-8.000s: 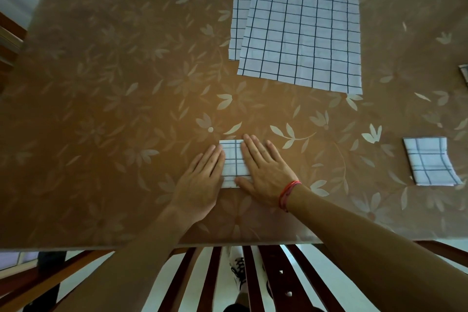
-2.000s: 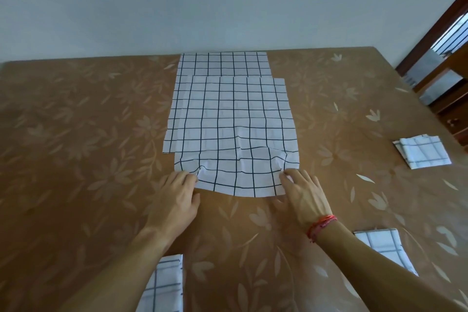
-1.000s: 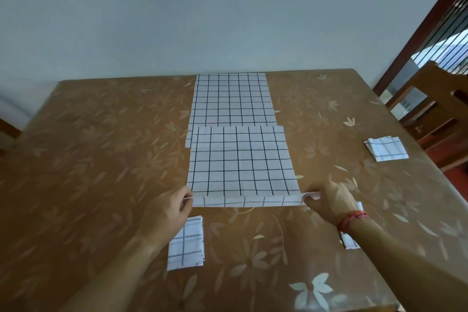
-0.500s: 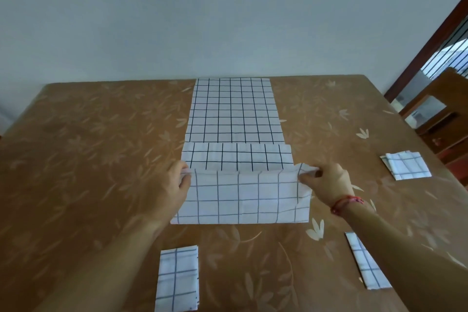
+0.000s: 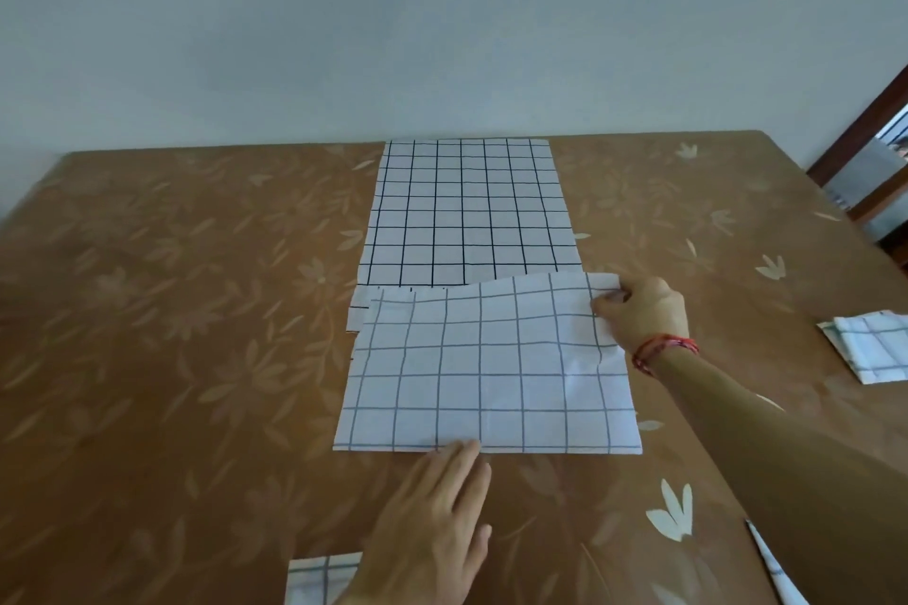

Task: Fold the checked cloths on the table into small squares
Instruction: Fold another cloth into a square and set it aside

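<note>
On the brown flower-patterned surface (image 5: pixel 172 334) lies a half-folded checked cloth (image 5: pixel 486 373). The right hand (image 5: pixel 638 314), with a red wrist band (image 5: pixel 663 349), pinches the cloth's raised far right corner. The left hand (image 5: pixel 432 521) lies flat, its straight fingers (image 5: pixel 462 462) touching the near edge. A flat checked cloth (image 5: pixel 467 211) lies just behind, and a folded square (image 5: pixel 869 349) sits far right.

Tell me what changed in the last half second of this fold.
The left hand let go of its corner and came back to the near fold, fingers flat there. The carried edge of the half-folded cloth went farther and lies down on the left. The right hand still pinches the far right corner, slightly raised. The flat cloth behind and the folded square at right stayed.
</note>
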Tool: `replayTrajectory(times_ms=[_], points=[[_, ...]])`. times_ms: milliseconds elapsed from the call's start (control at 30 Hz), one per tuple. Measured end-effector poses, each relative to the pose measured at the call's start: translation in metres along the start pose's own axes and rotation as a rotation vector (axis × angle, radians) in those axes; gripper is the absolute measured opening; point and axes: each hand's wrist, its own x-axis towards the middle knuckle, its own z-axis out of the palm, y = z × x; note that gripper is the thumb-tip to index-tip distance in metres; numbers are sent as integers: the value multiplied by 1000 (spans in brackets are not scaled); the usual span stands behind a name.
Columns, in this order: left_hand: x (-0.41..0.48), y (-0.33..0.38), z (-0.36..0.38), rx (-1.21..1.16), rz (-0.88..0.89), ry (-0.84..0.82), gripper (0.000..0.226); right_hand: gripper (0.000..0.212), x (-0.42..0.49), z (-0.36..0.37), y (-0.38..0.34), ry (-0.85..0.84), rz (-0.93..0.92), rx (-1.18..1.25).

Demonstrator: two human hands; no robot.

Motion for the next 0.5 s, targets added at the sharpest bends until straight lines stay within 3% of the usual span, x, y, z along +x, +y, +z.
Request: replayTrajectory(times_ms=[67,200,367,500], points=[[5,-1,4,31,-36,-25,59,11,3,2,0,-5,-18,-36],[12,-5,5,58,-91,-49,55,49,-7,5,1,-1,-88,-240],[13,-3,10,61,-131,-110,57,50,-75,26,3,-155,-434,-402],[12,1,7,59,-121,-104,56,53,-148,49,13,-328,-606,-440]])
